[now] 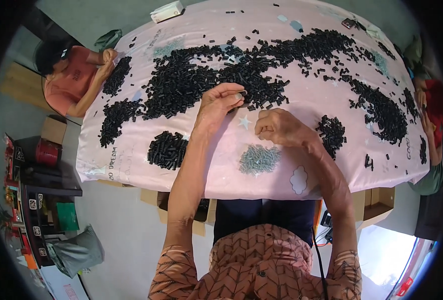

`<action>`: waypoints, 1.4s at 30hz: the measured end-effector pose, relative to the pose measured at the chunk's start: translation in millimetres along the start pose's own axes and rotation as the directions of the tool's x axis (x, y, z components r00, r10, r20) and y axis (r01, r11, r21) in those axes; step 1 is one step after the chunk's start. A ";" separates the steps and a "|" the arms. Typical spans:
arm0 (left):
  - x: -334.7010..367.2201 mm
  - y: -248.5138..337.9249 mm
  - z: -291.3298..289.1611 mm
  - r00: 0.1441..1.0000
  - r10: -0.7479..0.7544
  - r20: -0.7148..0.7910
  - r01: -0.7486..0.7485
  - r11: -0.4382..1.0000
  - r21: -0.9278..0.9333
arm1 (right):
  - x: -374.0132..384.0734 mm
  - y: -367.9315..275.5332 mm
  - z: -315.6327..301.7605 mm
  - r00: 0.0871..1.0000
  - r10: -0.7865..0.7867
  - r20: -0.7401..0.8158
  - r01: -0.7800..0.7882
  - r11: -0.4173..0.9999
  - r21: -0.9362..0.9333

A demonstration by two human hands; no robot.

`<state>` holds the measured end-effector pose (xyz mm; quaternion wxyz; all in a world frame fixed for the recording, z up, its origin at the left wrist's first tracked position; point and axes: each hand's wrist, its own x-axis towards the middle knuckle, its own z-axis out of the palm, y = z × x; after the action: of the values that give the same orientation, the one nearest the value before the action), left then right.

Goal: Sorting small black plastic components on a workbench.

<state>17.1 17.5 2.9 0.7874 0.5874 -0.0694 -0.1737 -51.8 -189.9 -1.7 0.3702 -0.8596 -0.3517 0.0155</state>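
My left hand (215, 109) is closed in a pinch at the near edge of a large heap of small black cylindrical pieces (176, 85). Between its thumb and fingers is one black cylindrical piece (243, 93). To its right, my right hand (280, 128) is closed with the fingers curled down; whatever they hold is too small to make out. Just below that hand lies a pile of tiny clear greenish pieces (260, 160). Smaller piles of black pieces sit by my left forearm (167, 150) and beyond my right wrist (331, 134).
A pink printed cloth (221, 180) covers the table. One person (74, 75) works at the left edge, another (434, 107) at the right. A white box (167, 12) stands at the far edge. Cardboard boxes (379, 206) are under the near edge, and a grey bag (76, 250) is at lower left.
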 end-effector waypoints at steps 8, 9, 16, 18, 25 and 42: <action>0.2 -2.5 7.7 0.982 -0.065 0.177 0.092 0.985 -0.144 | 0.6 -3.6 -5.5 0.988 0.022 -0.155 -0.014 0.999 0.050; 2.2 -2.9 13.4 0.979 -0.068 0.193 0.098 0.984 -0.146 | -1.8 -6.3 -10.2 0.951 0.079 -0.299 -0.054 0.994 0.092; -4.7 -4.9 14.6 0.975 -0.063 0.215 0.102 0.979 -0.174 | 3.2 -5.6 -12.7 0.810 0.246 -0.533 0.018 0.897 0.441; -5.3 -7.0 16.1 0.967 -0.060 0.248 0.115 0.970 -0.215 | 4.2 -5.7 -12.9 0.797 0.246 -0.551 0.103 0.844 0.526; -10.3 1.3 21.3 0.958 -0.057 0.281 0.126 0.964 -0.235 | 3.1 -5.1 -14.8 0.854 0.260 -0.451 0.082 0.788 0.610; -7.7 -12.5 19.7 0.947 -0.073 0.313 0.109 0.989 -0.097 | 3.1 -7.1 -14.1 0.846 0.140 -0.515 0.082 0.920 0.384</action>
<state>1.3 -0.7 -2.3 0.7899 0.5100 -0.1545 -0.3033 -49.6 -193.4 13.9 0.6171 -0.7433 -0.2115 -0.1479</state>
